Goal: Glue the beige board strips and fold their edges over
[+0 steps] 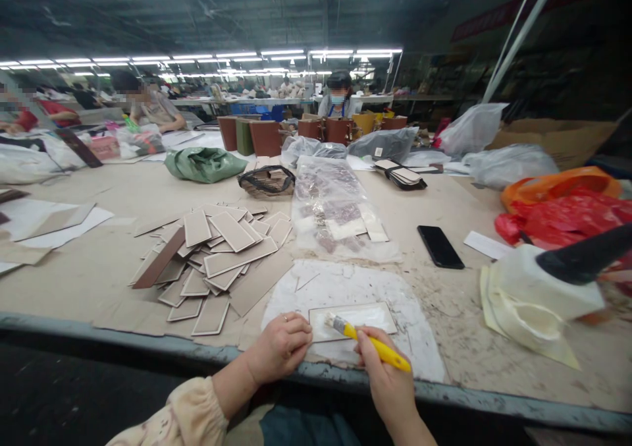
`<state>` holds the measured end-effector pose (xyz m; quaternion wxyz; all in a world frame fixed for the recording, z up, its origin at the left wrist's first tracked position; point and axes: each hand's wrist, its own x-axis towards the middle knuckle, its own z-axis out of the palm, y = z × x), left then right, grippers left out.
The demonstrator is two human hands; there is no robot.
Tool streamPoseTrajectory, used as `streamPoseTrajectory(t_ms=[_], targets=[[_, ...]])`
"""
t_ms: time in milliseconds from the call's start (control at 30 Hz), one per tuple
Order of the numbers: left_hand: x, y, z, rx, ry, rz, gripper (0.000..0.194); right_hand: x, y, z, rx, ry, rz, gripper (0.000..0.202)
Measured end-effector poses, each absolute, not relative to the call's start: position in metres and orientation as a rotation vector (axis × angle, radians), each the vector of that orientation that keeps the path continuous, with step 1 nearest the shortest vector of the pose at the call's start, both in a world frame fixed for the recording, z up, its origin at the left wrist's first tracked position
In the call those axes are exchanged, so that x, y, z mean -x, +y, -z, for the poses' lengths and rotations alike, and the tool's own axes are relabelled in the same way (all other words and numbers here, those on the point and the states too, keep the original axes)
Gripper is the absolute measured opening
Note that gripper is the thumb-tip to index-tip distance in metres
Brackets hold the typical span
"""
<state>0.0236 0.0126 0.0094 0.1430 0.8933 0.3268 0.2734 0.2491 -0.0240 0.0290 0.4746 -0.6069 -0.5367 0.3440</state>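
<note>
My right hand (388, 373) grips a paintbrush (380, 350) with a yellow handle. Its bristles touch a flat rectangular panel (370, 315), whose face bears a whitish wet-looking coating. At the panel's left end, my left hand (284, 346) has its fingers curled together against the edge; the fingertips are partly hidden. Beneath the panel lies a stained white sheet (419, 350) at the table's front edge. To the left is a loose pile of similar beige panels (232, 232) with pale borders, and one brown strip (160, 258) leans on it.
A white plastic container (538, 278) with a dark handle-like piece stands at right, near a black phone (440, 246). Clear plastic (328, 189) covers pieces beyond the sheet. Red plastic bags (573, 215) lie far right. Brown bags (265, 138) and co-workers are across the table.
</note>
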Motion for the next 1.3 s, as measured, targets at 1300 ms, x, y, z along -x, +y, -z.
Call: streamPoseTrajectory(t_ms=[1300], targets=[[-0.027, 0.013, -0.013, -2.58, 0.935, -0.791, 0.019, -0.326, -0.02, -0.024, 1.414, -1.751, 0.178, 0.015]])
